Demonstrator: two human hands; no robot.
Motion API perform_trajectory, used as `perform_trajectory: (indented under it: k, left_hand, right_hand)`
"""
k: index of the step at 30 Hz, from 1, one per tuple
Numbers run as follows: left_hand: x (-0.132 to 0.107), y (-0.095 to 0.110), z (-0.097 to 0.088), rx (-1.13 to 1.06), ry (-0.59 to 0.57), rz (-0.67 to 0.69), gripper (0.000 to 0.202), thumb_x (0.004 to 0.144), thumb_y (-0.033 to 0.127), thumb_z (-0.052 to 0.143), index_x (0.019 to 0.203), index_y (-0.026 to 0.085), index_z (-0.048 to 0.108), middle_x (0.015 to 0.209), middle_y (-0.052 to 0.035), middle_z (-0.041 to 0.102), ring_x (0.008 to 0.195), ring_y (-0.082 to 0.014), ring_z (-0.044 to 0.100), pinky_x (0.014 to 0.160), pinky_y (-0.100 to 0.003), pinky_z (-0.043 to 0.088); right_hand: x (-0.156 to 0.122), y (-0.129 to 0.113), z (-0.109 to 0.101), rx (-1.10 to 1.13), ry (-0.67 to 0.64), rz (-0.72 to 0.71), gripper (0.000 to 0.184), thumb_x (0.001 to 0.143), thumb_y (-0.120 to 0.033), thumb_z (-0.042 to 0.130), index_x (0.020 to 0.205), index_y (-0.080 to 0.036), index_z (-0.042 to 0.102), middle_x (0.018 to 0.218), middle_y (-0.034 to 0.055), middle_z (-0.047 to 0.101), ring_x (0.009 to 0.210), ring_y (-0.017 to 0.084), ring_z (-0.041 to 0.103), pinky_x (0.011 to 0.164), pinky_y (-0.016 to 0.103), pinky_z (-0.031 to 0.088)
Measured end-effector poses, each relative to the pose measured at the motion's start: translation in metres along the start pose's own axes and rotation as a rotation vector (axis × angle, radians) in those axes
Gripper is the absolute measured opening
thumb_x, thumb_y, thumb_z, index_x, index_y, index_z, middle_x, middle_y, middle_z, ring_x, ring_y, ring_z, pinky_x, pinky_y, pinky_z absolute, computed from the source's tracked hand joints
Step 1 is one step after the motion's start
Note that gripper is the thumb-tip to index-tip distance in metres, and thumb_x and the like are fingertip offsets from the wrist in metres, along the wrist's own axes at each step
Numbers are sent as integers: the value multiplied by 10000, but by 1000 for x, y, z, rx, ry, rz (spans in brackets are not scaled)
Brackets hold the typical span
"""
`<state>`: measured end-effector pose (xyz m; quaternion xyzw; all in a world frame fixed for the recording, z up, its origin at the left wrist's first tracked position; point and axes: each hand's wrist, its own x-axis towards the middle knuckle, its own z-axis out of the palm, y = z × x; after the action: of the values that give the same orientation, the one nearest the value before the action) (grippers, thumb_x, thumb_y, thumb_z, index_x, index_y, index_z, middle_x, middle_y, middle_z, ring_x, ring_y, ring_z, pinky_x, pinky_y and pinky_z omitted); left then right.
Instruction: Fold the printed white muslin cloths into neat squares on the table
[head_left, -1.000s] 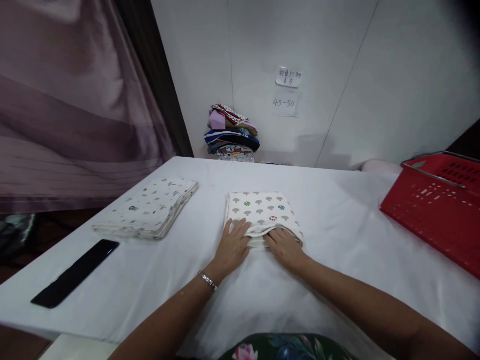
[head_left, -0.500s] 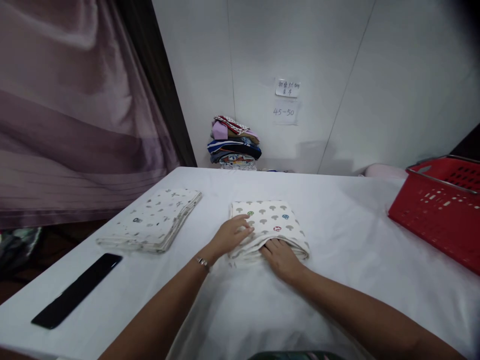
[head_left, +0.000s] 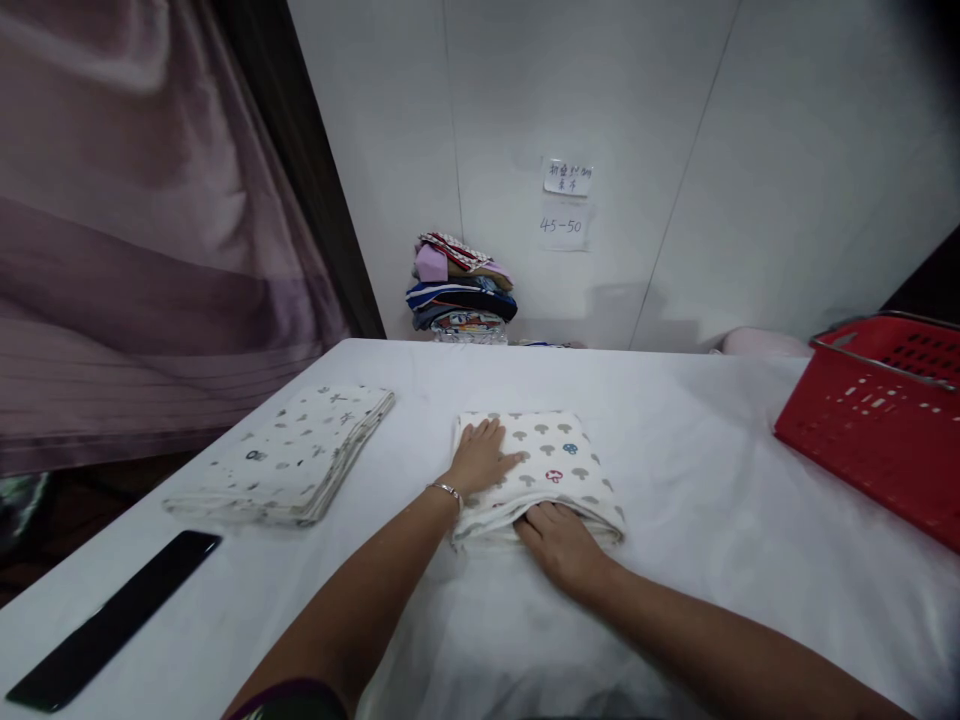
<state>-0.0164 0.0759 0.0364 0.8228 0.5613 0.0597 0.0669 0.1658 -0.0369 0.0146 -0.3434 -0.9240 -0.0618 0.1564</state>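
A folded white cloth (head_left: 551,455), printed with grey, blue and red mushrooms, lies before me on the white-covered table. My left hand (head_left: 482,458) is open on its left part, palm down with the fingers spread. At the front edge, the top layer gapes, and my right hand (head_left: 561,545) has its fingers reaching flat into that fold. Their tips are hidden under the layer. To the left rests a second folded white cloth (head_left: 292,455) with small grey and black prints; neither hand touches it.
A flat black strip-like object (head_left: 116,615) lies at the table's left front. On the right stands a red perforated basket (head_left: 870,430). Behind the table's far edge rises a stack of folded fabrics (head_left: 461,290) against the wall. A pinkish curtain (head_left: 150,250) hangs at the left.
My left hand has moved up and slightly right, from the cloth's left front onto its top, and now lies flatter. My right hand stays in the front fold. The view has shifted slightly.
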Motion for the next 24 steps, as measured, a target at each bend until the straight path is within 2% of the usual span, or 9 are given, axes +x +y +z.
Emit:
perform_trajectory:
  k: [3,6,10,13,19,22,24]
  left_hand:
    - [2,9,-4,14,20,30,612,845,623,332,1313,237,416,1486,-87,290,1380,-279,198,1099,-538,153]
    - [12,27,-4,-7,40,173,547,877,557,327,1347,281,375,1489,-62,287,1380,-266,200,1101,-553,133]
    - [32,51,1,-48,-48,338,535,878,550,329,1348,297,377,1498,-45,271,1386,-258,181,1094,-561,144]
    - [42,57,7,-60,-89,317,565,871,564,329,1360,284,362,1497,-50,273,1389,-256,171,1097,-563,127]
    - [43,53,18,-93,-16,271,588,872,604,257,1375,310,334,1504,-16,258,1393,-234,165,1118,-528,100]
    - [45,62,16,-90,6,273,606,866,607,271,1382,293,321,1501,-32,264,1391,-254,165,1108,-559,91]
    - [50,73,14,-82,8,328,586,871,587,283,1375,291,331,1495,-33,278,1389,-255,167,1105,-566,87]
  right_hand:
    - [1,-1,1,-23,16,-3,236,926,-172,418,1132,-164,532,1037,85,576,921,223,487,780,339,376]
    - [3,-1,2,-40,39,-14,240,921,-174,426,1137,-159,530,1027,86,576,907,223,489,763,341,382]
    - [3,-2,1,-60,23,-4,224,913,-172,433,1108,-165,542,985,73,584,868,217,493,732,333,392]
    - [-2,2,-2,-54,33,9,255,912,-171,431,1151,-179,521,1032,77,586,919,224,494,761,343,393]
    - [-29,19,-6,-101,52,120,274,843,-89,483,1105,-142,544,1015,105,597,956,248,490,809,379,372]
    - [-32,22,-8,-134,42,122,293,834,-93,499,1121,-137,537,999,106,593,931,250,490,796,381,369]
    - [-30,20,-10,-155,29,109,264,849,-116,497,1108,-140,540,971,101,590,890,242,493,775,377,370]
